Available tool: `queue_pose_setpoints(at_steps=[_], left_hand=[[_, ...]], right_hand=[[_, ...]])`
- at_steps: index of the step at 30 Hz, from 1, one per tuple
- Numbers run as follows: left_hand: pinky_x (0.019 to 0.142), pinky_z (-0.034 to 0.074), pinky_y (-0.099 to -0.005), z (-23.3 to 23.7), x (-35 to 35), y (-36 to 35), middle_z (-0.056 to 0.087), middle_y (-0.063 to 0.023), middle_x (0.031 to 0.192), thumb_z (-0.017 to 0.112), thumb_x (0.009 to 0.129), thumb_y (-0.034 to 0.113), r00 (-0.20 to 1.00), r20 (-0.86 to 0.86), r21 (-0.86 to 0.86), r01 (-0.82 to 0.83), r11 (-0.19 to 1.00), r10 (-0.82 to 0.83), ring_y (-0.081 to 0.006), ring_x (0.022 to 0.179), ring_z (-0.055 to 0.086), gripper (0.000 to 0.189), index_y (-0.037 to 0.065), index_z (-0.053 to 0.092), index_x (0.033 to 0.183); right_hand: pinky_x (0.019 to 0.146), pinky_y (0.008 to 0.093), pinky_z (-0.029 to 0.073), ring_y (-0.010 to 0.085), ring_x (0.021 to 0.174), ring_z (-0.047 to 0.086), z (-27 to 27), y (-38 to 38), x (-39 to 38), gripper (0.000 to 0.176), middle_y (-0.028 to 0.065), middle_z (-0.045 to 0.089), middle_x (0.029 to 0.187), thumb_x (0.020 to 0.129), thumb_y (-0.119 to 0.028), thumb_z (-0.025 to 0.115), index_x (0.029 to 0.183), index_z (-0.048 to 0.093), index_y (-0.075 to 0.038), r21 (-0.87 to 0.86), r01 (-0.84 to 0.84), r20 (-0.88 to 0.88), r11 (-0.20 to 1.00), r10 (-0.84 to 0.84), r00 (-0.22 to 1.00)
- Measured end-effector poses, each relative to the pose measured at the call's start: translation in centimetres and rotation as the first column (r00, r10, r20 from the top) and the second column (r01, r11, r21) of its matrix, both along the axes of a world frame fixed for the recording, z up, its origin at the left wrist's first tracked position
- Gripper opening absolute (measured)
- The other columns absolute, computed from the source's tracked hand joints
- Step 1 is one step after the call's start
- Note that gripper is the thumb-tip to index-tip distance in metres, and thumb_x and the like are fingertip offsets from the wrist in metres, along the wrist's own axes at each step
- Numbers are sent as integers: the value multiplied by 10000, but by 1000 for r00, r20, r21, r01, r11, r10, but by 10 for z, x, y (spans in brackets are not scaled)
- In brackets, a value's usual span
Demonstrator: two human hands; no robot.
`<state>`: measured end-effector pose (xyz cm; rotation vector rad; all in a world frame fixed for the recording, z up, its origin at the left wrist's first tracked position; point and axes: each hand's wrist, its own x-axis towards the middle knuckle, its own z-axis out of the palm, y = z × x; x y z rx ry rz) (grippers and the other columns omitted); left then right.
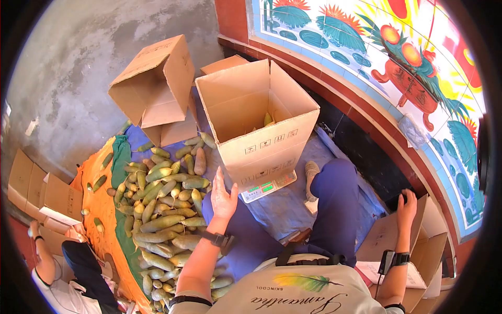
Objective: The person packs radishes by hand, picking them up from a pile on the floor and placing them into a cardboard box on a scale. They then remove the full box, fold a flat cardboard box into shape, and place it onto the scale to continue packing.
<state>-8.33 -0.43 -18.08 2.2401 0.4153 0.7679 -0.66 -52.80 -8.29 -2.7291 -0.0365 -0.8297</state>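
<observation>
My left hand (223,201) is raised above my left knee, empty, with its fingers stretched out and thumb apart. Beside it lies a big pile of long green radishes (162,222). In front of me a tall open cardboard box (261,152) stands on a digital scale (261,191) with a lit display. A radish (268,119) shows inside the box; the rest of its bottom is partly hidden. Out to the right, my right hand (407,209) is beside an open cardboard carton (426,246). Its fingers are loosely bent and apart, with nothing visible in them.
Another open cardboard box (151,86) lies tipped behind the pile. Blue, green and orange sheets (91,180) cover the floor. At the left, a co-worker (68,277) sits near more cartons (44,196). A painted tile wall (366,57) and dark ledge run along the right.
</observation>
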Motion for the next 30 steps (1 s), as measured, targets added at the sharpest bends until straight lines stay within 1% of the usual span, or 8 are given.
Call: queue_pose_setpoints(at_steps=[5,9,12,15,20,22,26,30], left_hand=[[958,377,-412,1,1,0,428,-264,1261,598,783,122,1000,14,22,-2,1000,2,-395,1151,438,670,-19,274,1352],[947,382,-415,3,2,-1,443,-271,1232,611,776,131,1000,-28,13,-6,1000,6,-404,1136,446,673,-27,283,1343],[943,379,-422,4,1,-1,446,-275,1223,618,771,142,995,-97,37,-19,999,22,-409,1135,444,672,-23,295,1336],[943,374,-429,6,0,1,446,-259,1238,623,759,147,989,-143,47,-24,999,31,-402,1139,445,679,-16,302,1335],[939,380,-428,7,-13,7,468,-239,1234,628,742,130,976,-210,86,-48,995,66,-389,1135,458,670,-13,326,1322],[932,392,-415,10,-21,6,490,-237,1210,617,738,81,989,-133,78,-51,996,61,-384,1124,471,636,-21,349,1305],[903,417,-384,14,-52,2,455,-173,1266,541,788,49,987,16,-144,-156,977,160,-310,1130,465,531,-15,375,1289],[870,414,-387,0,-120,-8,450,-194,1241,513,793,39,948,-20,-88,-317,944,317,-321,1097,468,524,-34,357,1288]], right_hand=[[894,355,411,314,1019,543,52,112,39,163,155,584,1051,802,-58,566,955,582,-2,133,-296,53,946,292,955],[891,337,409,273,1012,553,51,177,82,169,147,586,1048,835,-75,541,982,568,5,218,-490,15,844,499,867],[882,297,406,176,994,544,38,217,121,244,107,592,1055,893,-143,499,1074,552,11,501,-444,-60,743,542,838],[923,301,391,206,1060,536,30,251,155,276,133,582,1100,884,-126,476,1108,543,20,640,-446,28,626,561,827],[954,303,369,198,1108,507,13,293,172,324,124,554,1163,937,-196,451,1186,498,6,705,-510,173,493,577,798],[956,302,367,198,1111,505,2,294,168,320,123,550,1169,939,-185,442,1190,496,5,684,-518,178,514,571,801],[950,306,370,201,1099,512,-5,274,150,311,124,549,1170,937,-146,418,1195,493,11,614,-542,218,573,537,815],[928,300,384,185,1049,534,11,218,119,273,121,564,1128,939,-130,419,1132,533,26,543,-502,131,673,522,843]])
